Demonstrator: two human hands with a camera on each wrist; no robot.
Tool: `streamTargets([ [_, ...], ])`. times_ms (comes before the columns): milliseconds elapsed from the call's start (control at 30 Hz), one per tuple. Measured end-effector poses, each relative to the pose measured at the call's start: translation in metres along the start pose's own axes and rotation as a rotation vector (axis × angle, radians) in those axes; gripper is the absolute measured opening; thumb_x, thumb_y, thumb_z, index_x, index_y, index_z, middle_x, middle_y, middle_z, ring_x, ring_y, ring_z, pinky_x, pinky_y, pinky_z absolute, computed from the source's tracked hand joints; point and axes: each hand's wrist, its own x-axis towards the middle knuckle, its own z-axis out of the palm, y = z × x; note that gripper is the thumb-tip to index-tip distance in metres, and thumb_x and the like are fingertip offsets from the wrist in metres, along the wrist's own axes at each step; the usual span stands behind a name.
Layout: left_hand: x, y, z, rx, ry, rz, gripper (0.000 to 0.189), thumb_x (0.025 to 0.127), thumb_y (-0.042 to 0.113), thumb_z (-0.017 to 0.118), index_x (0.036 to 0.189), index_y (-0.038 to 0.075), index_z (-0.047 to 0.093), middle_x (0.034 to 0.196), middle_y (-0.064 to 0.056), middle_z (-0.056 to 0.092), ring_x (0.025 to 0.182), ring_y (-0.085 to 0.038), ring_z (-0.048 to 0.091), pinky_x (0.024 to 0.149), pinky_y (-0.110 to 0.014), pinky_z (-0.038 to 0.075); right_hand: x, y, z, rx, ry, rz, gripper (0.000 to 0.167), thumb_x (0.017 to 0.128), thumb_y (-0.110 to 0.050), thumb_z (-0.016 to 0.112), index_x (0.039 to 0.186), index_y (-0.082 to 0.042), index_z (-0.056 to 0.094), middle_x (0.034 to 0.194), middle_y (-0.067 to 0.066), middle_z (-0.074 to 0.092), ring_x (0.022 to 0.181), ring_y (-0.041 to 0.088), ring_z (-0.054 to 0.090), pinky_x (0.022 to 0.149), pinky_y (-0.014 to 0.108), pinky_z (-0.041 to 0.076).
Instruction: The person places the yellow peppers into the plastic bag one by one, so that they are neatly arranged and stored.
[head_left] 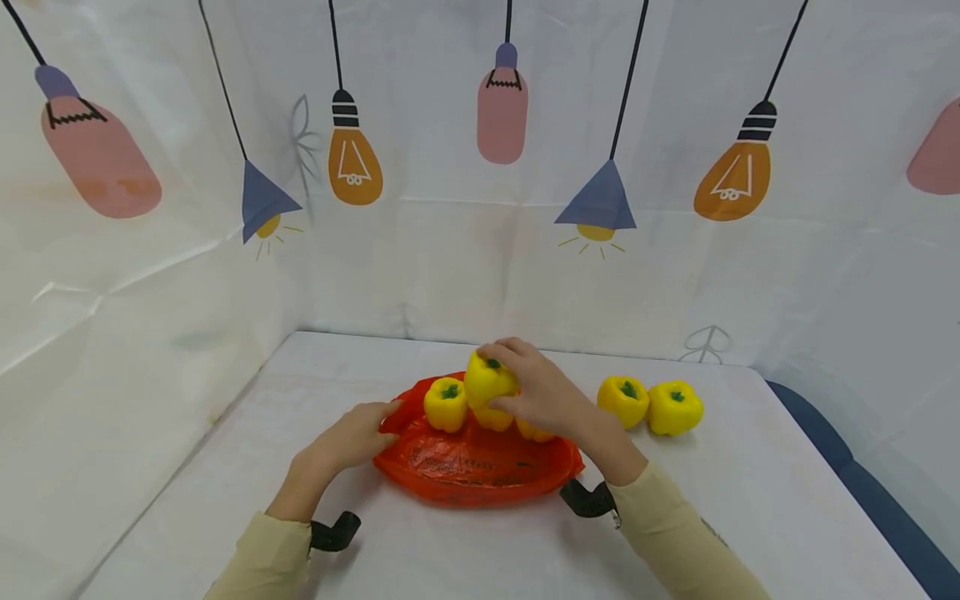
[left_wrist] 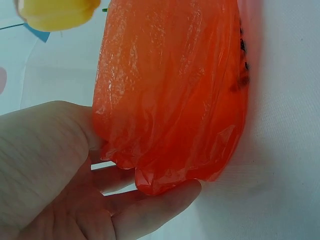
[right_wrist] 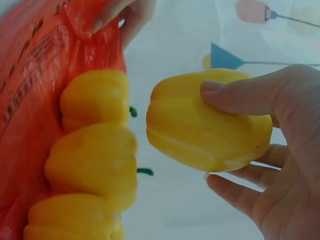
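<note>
The person's two arms reached forward and slanted inward toward each other. The beige fabric left sleeve (head_left: 258, 558) ended short of the bare left wrist (head_left: 297, 483), and the bare left hand (head_left: 356, 435) was pinching, its thumb tip hidden in the left wrist view, its lower finger (left_wrist: 155, 210) slightly bent. The beige fabric right sleeve (head_left: 678, 533) left the bare right wrist (head_left: 611, 450) exposed. The bare right hand (head_left: 538, 387) was farther forward, gripping with its thumb (right_wrist: 245, 95) laid across one side and its bent fingers slightly apart on the other.
</note>
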Motion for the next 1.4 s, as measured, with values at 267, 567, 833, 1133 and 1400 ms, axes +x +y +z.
streamTargets([
  [267, -0.001, -0.001, -0.001, 0.010, 0.007, 0.004, 0.055, 0.092, 0.012, 0.065, 0.144, 0.000, 0.050, 0.141, -0.017, 0.058, 0.133, -0.037, 0.053, 0.109, -0.057, 0.044, -0.008, -0.031, 0.013, -0.021, -0.066, -0.055, 0.061, 0.085, -0.026, 0.077, 0.141, -0.029, 0.051, 0.142, -0.005, 0.049, 0.123, 0.014, 0.051, 0.101, 0.033, 0.053],
  [567, 0.001, 0.000, 0.000, 0.002, -0.010, -0.017, 0.058, 0.093, 0.013, 0.064, 0.147, 0.003, 0.046, 0.145, -0.016, 0.055, 0.136, -0.036, 0.051, 0.110, -0.056, 0.044, -0.019, -0.038, 0.057, -0.101, -0.185, -0.008, 0.066, 0.086, -0.036, 0.076, 0.145, -0.031, 0.047, 0.144, -0.004, 0.050, 0.129, 0.017, 0.052, 0.105, 0.041, 0.052],
  [833, 0.001, -0.002, 0.002, 0.004, 0.000, -0.005, 0.059, 0.094, 0.013, 0.063, 0.149, 0.003, 0.044, 0.148, -0.016, 0.053, 0.137, -0.035, 0.049, 0.111, -0.056, 0.042, -0.024, -0.033, 0.085, -0.188, -0.167, -0.001, 0.065, 0.086, -0.038, 0.075, 0.144, -0.027, 0.047, 0.141, -0.004, 0.049, 0.127, 0.014, 0.050, 0.104, 0.037, 0.053],
  [1133, -0.002, 0.000, 0.000, 0.003, 0.000, -0.003, 0.059, 0.094, 0.012, 0.062, 0.149, 0.003, 0.043, 0.148, -0.016, 0.053, 0.137, -0.036, 0.049, 0.111, -0.056, 0.043, -0.021, -0.029, 0.095, -0.259, -0.133, -0.014, 0.068, 0.089, -0.043, 0.071, 0.149, -0.029, 0.043, 0.146, 0.002, 0.046, 0.132, 0.019, 0.049, 0.103, 0.040, 0.053],
  [1400, -0.001, 0.002, 0.001, -0.011, -0.008, -0.022, 0.059, 0.094, 0.013, 0.062, 0.150, 0.004, 0.043, 0.148, -0.015, 0.052, 0.137, -0.036, 0.049, 0.110, -0.056, 0.043, -0.021, -0.028, 0.087, -0.268, -0.109, -0.025, 0.075, 0.084, -0.052, 0.072, 0.150, -0.034, 0.040, 0.146, 0.000, 0.047, 0.133, 0.022, 0.050, 0.107, 0.046, 0.050],
])
